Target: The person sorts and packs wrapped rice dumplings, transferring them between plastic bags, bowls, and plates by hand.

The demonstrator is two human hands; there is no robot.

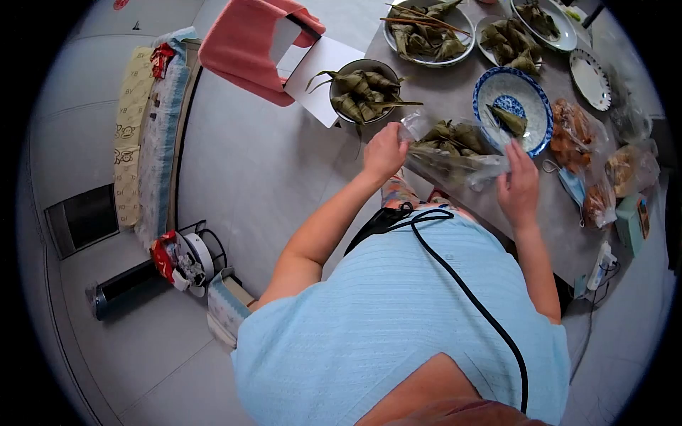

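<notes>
A clear plastic bag [465,170] is stretched between my two hands at the table's near edge. Several leaf-wrapped zongzi [455,138] lie in it. My left hand [385,151] pinches the bag's left end, fingers closed. On the right end, my right hand [520,181] grips the plastic with thumb and fingers. Just beyond that hand is a blue-and-white bowl [545,106] with a single zongzi [510,121] inside. Close to my left hand stands a round bowl [334,91] heaped with zongzi [366,86], some leaf ends hanging over its rim.
Farther back sit a large white bowl [469,48] of zongzi with chopsticks [433,20] across it, and more plates of zongzi. Bagged brown food [572,138], a face mask [572,186] and a power strip [604,263] line the right. A pink-draped chair [241,50] stands left.
</notes>
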